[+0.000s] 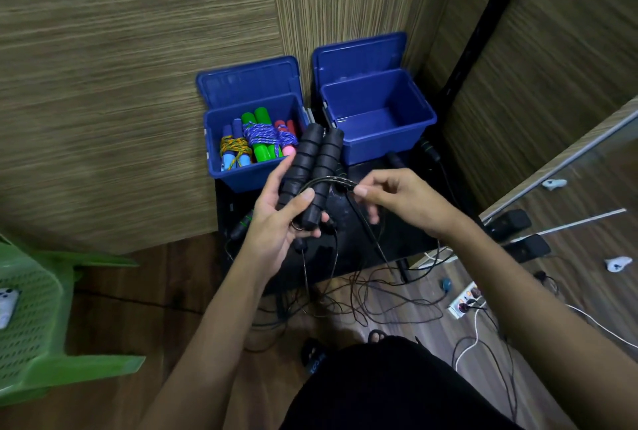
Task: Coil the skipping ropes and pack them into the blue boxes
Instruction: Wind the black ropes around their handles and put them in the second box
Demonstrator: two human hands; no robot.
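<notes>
My left hand (276, 222) grips the two black foam handles (310, 170) of a skipping rope, held side by side and pointing up toward the boxes. My right hand (390, 198) pinches the thin black cord (331, 182) where it loops across the handles. The rest of the cord hangs down to a tangle on the floor (362, 298). The left blue box (248, 177) holds several coiled ropes with blue, green and pink handles. The right blue box (379, 119) stands open with nothing inside it.
Both boxes sit on a black low table (407, 236) with more black rope handles (429, 150) lying on it. A green plastic chair (38, 308) is at the left. A power strip (466, 298) and cables lie on the floor to the right.
</notes>
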